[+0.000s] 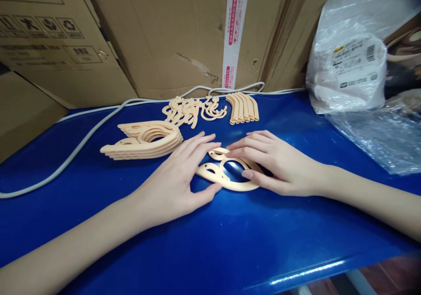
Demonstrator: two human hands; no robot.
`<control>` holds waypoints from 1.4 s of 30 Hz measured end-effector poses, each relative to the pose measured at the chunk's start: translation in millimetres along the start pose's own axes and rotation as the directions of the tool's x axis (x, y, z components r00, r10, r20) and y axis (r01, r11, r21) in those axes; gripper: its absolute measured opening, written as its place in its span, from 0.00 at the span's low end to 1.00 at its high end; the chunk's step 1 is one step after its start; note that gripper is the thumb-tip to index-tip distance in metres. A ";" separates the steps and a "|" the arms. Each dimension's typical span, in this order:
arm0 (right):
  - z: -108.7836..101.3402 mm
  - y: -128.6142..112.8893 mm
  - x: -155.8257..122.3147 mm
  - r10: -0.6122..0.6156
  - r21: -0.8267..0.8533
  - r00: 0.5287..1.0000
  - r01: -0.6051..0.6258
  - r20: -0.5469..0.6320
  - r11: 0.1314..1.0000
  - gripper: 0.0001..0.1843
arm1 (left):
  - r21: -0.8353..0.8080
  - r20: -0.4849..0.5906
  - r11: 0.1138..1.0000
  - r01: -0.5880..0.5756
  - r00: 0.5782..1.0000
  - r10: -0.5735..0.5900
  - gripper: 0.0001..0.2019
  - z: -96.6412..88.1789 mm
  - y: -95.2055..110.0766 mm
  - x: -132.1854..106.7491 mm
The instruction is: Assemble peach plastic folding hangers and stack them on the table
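Bag (348, 58) of crinkly clear film, far right, holds white labelled packs. Left hand (179, 176) and right hand (272, 163) lie flat, fingers extended, gripping nothing, touching a smooth peach plastic piece (230, 184), curved around a round opening, on glossy blue table (230, 242); matching stack (144, 143) just left.

A flat peach plastic piece (215, 175) lies face down on the blue tabletop (230, 242), between the 2 hands. It is thin and smooth. Its broad rounded end on the left has a curved slot, and a slender arc sweeps right into an open ring shape. A 2nd, smaller piece (217, 155) of the same colour lies flat just behind it, at its upper edge. The left hand (179, 181) touches the broad end with its thumb, and the right hand (272, 163) lies flat over the arc's right side.
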State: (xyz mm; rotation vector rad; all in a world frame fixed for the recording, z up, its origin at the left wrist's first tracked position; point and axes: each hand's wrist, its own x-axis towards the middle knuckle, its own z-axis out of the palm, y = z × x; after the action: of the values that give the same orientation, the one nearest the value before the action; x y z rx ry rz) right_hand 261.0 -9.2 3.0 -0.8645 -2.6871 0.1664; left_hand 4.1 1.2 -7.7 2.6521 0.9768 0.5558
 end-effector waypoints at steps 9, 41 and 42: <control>0.0 -2.4 0.4 0.062 0.040 0.997 -0.060 -0.053 0.997 0.22 | 0.026 0.056 0.999 -0.024 0.998 0.023 0.37 0.4 -1.4 0.0; -14.7 -0.8 4.0 0.380 0.792 0.880 -0.440 0.285 0.423 0.18 | 0.309 -0.167 0.934 -0.181 0.956 0.241 0.38 -8.8 -7.1 -0.9; -14.7 -0.6 4.1 0.379 0.791 0.879 -0.442 0.288 0.424 0.18 | 0.315 -0.169 0.931 -0.186 0.954 0.248 0.38 -8.7 -7.3 -1.1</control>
State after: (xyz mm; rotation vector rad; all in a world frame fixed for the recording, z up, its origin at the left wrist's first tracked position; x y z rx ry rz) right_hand 262.3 -7.1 18.0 -1.1172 -1.9115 1.5008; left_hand -4.5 6.9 -2.9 3.0460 0.8821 0.8057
